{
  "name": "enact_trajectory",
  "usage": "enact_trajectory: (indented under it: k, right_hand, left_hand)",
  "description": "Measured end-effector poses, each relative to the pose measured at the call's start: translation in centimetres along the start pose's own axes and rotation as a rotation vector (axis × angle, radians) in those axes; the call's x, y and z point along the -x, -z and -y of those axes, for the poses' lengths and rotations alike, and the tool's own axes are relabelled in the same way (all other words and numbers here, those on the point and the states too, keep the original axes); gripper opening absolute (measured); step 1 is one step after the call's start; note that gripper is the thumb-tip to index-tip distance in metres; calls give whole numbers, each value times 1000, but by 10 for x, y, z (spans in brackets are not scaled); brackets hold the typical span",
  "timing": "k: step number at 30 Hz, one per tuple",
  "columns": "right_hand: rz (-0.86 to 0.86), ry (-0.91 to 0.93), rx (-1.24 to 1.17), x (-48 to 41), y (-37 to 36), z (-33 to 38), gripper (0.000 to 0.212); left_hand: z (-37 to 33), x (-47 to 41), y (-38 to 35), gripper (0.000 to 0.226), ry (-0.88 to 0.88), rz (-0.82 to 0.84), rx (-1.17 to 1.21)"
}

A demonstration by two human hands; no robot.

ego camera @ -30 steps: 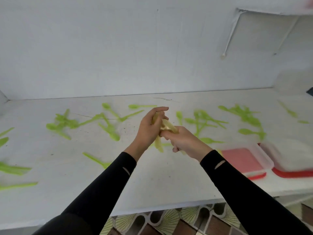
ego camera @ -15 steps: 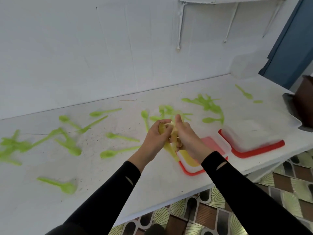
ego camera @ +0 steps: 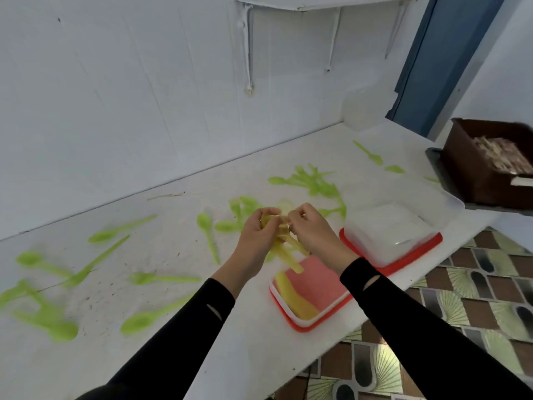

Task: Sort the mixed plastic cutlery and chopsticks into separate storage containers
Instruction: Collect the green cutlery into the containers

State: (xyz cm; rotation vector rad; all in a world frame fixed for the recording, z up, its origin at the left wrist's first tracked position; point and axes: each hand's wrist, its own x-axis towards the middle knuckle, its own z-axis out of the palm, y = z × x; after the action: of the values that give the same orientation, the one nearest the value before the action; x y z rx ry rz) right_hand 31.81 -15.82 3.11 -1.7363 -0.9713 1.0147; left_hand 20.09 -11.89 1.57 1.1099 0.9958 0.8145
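Just above the red-rimmed container [ego camera: 288, 320] at the counter's near edge, clutching yellow plastic cutlery [ego camera: 285, 249] in left hand [ego camera: 255, 238] and right hand [ego camera: 313, 232], fingers curled round its upper ends. Probably light, stiff, slick, apt to fan out; best gripped mid-handle. Beyond, scattered green spoons [ego camera: 208, 235]; farthest, a brown box [ego camera: 473, 168], seemingly of chopsticks.

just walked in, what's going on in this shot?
A person is sorting plastic cutlery on a white counter. The left hand and right hand both grip a yellow cutlery bundle just above the red-rimmed container, which has yellow pieces inside. Many green spoons lie scattered on the counter, unsorted. A clear tub sits to the right, and a brown box beyond it holds what look like pale sticks.
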Motion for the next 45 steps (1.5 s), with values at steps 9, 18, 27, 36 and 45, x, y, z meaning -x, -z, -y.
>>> enact_trajectory:
  k: [9,18,27,36,45]
  right_hand:
    - [-211,58,40,-2,12,-22,40]
    - [-6,257,276,13,14,-42,28]
    - [-43,274,642,18,18,-51,50]
    - [-19,171,570,29,25,-46,29]
    - [184,18,702,27,31,-71,27]
  left_hand:
    - [4,-25,-30,23,-157,3,-8]
    - [8,-42,-26,43,38,14,89]
    - [12,-34,-32,27,188,21,197]
    - [25,-23,-26,19,19,274,-156]
    - [37,-24,6,28,-12,296,-640]
